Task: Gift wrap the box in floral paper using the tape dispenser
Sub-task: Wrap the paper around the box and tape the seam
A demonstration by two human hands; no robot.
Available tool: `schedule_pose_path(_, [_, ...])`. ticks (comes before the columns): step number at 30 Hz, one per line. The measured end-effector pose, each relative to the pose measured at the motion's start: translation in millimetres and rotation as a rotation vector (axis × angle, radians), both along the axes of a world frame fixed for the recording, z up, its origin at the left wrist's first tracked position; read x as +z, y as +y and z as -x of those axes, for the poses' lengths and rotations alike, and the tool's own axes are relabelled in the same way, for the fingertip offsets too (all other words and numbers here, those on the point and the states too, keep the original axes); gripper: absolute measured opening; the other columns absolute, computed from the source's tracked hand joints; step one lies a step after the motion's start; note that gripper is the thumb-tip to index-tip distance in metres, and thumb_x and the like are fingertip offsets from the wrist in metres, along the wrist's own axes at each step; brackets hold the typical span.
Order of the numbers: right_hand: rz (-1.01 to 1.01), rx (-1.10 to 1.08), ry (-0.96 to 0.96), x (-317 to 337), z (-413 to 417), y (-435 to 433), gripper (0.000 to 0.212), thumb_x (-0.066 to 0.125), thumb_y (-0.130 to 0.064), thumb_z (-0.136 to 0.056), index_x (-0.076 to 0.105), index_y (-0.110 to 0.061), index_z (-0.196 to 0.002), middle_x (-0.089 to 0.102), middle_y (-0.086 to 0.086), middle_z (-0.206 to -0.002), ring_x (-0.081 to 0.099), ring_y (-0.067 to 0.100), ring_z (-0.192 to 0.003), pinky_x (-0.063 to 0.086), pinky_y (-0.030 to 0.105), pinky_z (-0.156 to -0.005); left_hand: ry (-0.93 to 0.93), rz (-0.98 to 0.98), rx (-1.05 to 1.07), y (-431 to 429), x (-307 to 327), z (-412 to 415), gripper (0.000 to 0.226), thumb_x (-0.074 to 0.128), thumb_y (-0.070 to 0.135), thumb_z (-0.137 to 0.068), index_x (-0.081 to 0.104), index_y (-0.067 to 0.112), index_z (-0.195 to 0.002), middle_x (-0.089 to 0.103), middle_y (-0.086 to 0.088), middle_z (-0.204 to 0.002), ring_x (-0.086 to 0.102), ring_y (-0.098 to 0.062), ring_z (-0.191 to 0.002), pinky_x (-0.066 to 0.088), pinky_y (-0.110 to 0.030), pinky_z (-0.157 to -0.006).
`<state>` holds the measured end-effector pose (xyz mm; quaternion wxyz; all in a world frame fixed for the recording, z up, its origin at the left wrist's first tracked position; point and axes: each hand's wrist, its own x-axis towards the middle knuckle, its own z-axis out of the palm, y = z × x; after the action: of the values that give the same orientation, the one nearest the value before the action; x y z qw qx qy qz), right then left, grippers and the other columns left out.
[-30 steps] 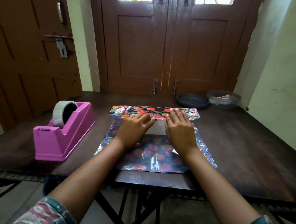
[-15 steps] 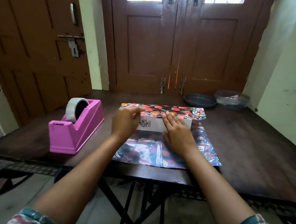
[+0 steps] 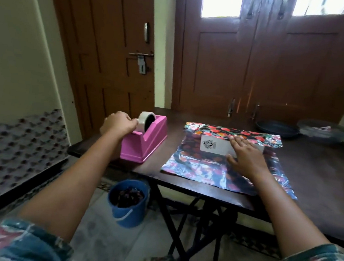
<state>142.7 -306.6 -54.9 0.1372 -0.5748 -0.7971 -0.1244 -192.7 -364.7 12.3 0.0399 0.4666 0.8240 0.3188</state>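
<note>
A white box [image 3: 215,147] with a black printed emblem lies on a sheet of shiny floral paper [image 3: 205,168] spread over the dark wooden table [image 3: 321,178]. The paper's far edge is folded up against the box. My right hand [image 3: 245,157] rests flat on the box's right half, fingers straight. A pink tape dispenser [image 3: 144,142] with a white tape roll [image 3: 144,121] stands at the table's left end. My left hand [image 3: 118,123] is at the roll, fingers curled and pinching at its near side.
A dark shallow dish [image 3: 277,129] and a clear container [image 3: 322,131] sit at the table's far right, against brown double doors. A blue bucket [image 3: 128,202] stands on the floor below the table's left corner. A patterned mat [image 3: 16,148] lies at the left.
My left hand left the box and moved left to the tape roll on the dispenser. My right hand stayed on the box. The view swung left.
</note>
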Motion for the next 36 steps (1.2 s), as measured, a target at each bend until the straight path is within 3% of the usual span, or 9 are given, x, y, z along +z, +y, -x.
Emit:
schedule_pose_path(2, [0.004,0.004,0.002,-0.4,-0.4,-0.1,0.064,0.041,-0.037,-0.095,0.017,-0.011,-0.149,0.019,0.006,-0.155,0.017,0.018,-0.143,0.012,0.031,-0.115,-0.224,0.077,-0.015,2.4,-0.4,2.3,0.043,0.052,0.044,-0.088,0.065,0.008,-0.109,0.063,-0.013,-0.113,0.060,-0.032,-0.099,0.051,-0.037,-0.079])
schedule_pose_path(5, [-0.002,-0.010,-0.010,-0.9,-0.5,0.1,0.065,0.041,-0.038,-0.095,0.016,-0.012,-0.149,0.019,0.005,-0.156,0.017,0.017,-0.144,0.013,0.031,-0.116,-0.567,0.066,-0.057,3.7,0.8,-5.2,0.040,0.051,0.037,-0.093,0.057,0.004,-0.115,0.058,-0.016,-0.114,0.060,-0.033,-0.092,0.057,-0.044,-0.069])
schedule_pose_path(7, [-0.003,-0.015,-0.009,-2.4,-1.0,0.4,0.065,0.041,-0.038,-0.095,0.016,-0.013,-0.149,0.018,0.004,-0.156,0.016,0.016,-0.144,0.013,0.031,-0.116,-0.572,0.071,-0.053,6.7,2.5,-6.6,0.038,0.050,0.033,-0.093,0.057,0.004,-0.116,0.058,-0.017,-0.115,0.059,-0.032,-0.088,0.054,-0.040,-0.055])
schedule_pose_path(10, [0.000,-0.017,0.009,-4.0,-0.4,-1.0,0.066,0.044,-0.037,-0.094,0.016,-0.013,-0.149,0.019,0.005,-0.156,0.015,0.017,-0.144,0.014,0.031,-0.115,-0.589,0.085,-0.071,9.4,4.5,-4.9,0.037,0.051,0.030,-0.090,0.059,0.003,-0.115,0.061,-0.017,-0.114,0.060,-0.032,-0.085,0.054,-0.039,-0.051])
schedule_pose_path(16, [0.003,-0.017,0.013,-4.3,0.3,-0.9,0.067,0.044,-0.037,-0.094,0.015,-0.013,-0.149,0.018,0.006,-0.156,0.015,0.018,-0.144,0.013,0.032,-0.115,-0.672,0.078,-0.081,0.9,10.2,-9.9,0.039,0.049,0.033,-0.092,0.057,0.004,-0.117,0.062,-0.015,-0.111,0.059,-0.032,-0.097,0.055,-0.049,-0.076])
schedule_pose_path(22, [0.006,-0.023,0.025,-4.5,0.8,-1.5,0.067,0.044,-0.038,-0.094,0.015,-0.013,-0.149,0.017,0.005,-0.156,0.015,0.018,-0.144,0.013,0.032,-0.115,-0.773,0.037,-0.085,-14.9,18.5,-24.4,0.038,0.039,0.030,-0.099,0.054,-0.001,-0.115,0.056,-0.009,-0.077,0.053,-0.024,-0.078,0.046,-0.045,-0.079])
schedule_pose_path(26, [0.007,-0.032,0.022,-4.2,1.1,-1.7,0.067,0.043,-0.038,-0.094,0.015,-0.013,-0.149,0.018,0.006,-0.156,0.015,0.018,-0.144,0.013,0.032,-0.115,-0.829,-0.026,-0.054,-15.0,12.9,-21.8,0.042,0.040,0.033,-0.098,0.056,0.000,-0.118,0.059,-0.010,-0.079,0.055,-0.022,-0.074,0.049,-0.045,-0.076])
schedule_pose_path(31, [0.003,-0.034,0.020,-3.4,1.8,-2.2,0.066,0.042,-0.038,-0.095,0.015,-0.013,-0.149,0.018,0.005,-0.156,0.015,0.018,-0.144,0.013,0.032,-0.115,-0.833,-0.079,-0.053,-13.8,7.1,-20.4,0.040,0.041,0.032,-0.098,0.058,0.001,-0.115,0.053,-0.008,-0.079,0.050,-0.021,-0.074,0.050,-0.046,-0.085])
schedule_pose_path(36, [0.001,-0.038,0.022,-5.7,2.7,-0.8,0.067,0.043,-0.038,-0.094,0.015,-0.013,-0.149,0.018,0.005,-0.156,0.016,0.018,-0.144,0.014,0.032,-0.115,-0.882,-0.136,-0.073,-17.3,10.9,-17.6,0.035,0.041,0.031,-0.097,0.058,0.004,-0.112,0.057,-0.012,-0.109,0.050,-0.023,-0.089,0.047,-0.052,-0.087])
